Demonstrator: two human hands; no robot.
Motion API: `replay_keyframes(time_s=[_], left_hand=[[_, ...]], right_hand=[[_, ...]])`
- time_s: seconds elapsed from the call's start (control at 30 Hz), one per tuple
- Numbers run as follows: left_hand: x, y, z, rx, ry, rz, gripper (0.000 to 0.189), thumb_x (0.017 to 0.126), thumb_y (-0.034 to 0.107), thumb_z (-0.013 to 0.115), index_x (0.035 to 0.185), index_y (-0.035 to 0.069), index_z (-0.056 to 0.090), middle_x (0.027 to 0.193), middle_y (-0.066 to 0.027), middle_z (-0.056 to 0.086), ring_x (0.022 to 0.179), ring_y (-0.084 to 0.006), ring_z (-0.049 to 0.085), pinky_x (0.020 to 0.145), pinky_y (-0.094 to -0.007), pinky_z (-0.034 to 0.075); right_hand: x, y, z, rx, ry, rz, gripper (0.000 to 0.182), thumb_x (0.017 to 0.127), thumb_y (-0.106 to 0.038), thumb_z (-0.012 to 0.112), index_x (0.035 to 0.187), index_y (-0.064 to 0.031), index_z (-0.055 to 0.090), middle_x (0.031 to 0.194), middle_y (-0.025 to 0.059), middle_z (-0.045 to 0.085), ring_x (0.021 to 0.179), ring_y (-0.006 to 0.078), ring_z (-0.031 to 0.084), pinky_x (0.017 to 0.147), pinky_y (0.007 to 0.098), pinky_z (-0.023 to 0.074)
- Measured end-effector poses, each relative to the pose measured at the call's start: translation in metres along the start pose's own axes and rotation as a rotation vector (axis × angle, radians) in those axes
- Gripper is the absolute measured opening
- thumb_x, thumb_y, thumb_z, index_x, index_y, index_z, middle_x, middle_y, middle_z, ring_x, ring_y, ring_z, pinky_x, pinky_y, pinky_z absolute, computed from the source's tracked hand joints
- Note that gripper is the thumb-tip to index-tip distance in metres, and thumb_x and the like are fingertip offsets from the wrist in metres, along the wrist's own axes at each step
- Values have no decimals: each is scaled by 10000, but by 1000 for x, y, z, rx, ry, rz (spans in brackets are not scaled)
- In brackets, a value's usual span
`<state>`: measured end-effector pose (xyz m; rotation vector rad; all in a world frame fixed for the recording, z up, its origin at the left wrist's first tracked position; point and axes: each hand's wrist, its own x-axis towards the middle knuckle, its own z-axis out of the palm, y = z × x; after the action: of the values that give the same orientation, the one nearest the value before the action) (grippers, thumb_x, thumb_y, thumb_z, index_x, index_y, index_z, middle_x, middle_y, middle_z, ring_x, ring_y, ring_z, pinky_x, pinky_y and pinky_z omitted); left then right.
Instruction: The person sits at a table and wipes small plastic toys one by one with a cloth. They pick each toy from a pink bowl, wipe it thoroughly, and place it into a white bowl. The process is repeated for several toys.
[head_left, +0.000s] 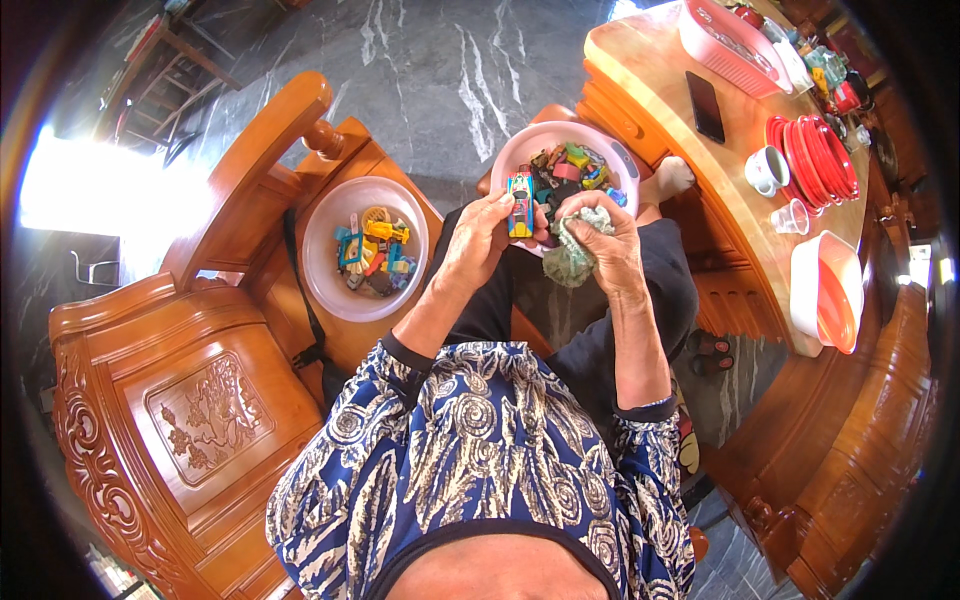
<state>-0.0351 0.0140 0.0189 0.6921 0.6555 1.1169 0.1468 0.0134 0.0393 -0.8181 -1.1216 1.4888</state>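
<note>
My left hand (478, 229) grips a blue, red and yellow toy car (520, 205), its top facing up. Close beside it, my right hand (611, 238) is closed around a crumpled pale green cloth (574, 255), part of which hangs below the fingers. Both hands are over the near rim of a pink plastic basin (628, 161), which holds many small toys (568, 171). To the left, a whitish translucent basin (319, 281) rests on the wooden seat and contains more toys (375, 251), among them a yellow toy vehicle.
On the wooden table (637, 45) at right are a dark phone (705, 107), stacked red plates (814, 161), a white cup (766, 171), a clear cup (790, 217), a pink basket (739, 45) and a white-and-orange container (825, 289). A carved wooden chair (210, 420) stands left; a black strap (300, 300) lies beside the left basin.
</note>
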Motion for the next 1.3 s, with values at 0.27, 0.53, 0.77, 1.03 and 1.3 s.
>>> replay_keyframes(time_s=[0.27, 0.53, 0.77, 1.03, 1.3], left_hand=[[-3, -16, 14, -73, 126, -62, 349, 944, 351, 462, 847, 32, 563, 651, -42, 552, 481, -111, 486, 426, -217, 376], [-8, -15, 23, 99, 148, -45, 332, 954, 333, 436, 831, 48, 553, 654, -26, 541, 468, -81, 448, 392, -196, 330], [-11, -11, 28, -98, 41, -230, 326, 937, 355, 457, 955, 41, 541, 670, -65, 553, 448, -83, 417, 389, -185, 303], [-8, -16, 26, -31, 258, -217, 289, 950, 336, 441, 896, 74, 551, 643, -22, 531, 447, -81, 453, 353, -191, 301], [-6, -17, 20, 61, 284, -150, 344, 936, 357, 468, 776, 67, 562, 605, 6, 523, 407, -68, 431, 336, -190, 295]], right_hand=[[-1, -6, 19, -241, -5, -77, 506, 714, -120, 778, 1132, -37, 505, 1023, 55, 557, 885, 102, 539, 780, 231, 450], [-1, 7, 13, -607, 88, -261, 400, 759, -210, 752, 1054, -42, 541, 919, 58, 575, 802, 114, 548, 706, 247, 465], [5, 5, 4, -581, 193, -246, 118, 854, -138, 646, 851, -39, 581, 731, 14, 575, 668, 87, 510, 611, 242, 432], [4, 11, 5, -540, -5, -189, 487, 766, -323, 740, 1105, -52, 520, 953, 72, 582, 879, 140, 547, 792, 283, 459], [0, 2, 15, -796, -61, -239, 745, 653, -400, 795, 1203, -43, 441, 1125, 148, 515, 1042, 258, 514, 913, 366, 402]])
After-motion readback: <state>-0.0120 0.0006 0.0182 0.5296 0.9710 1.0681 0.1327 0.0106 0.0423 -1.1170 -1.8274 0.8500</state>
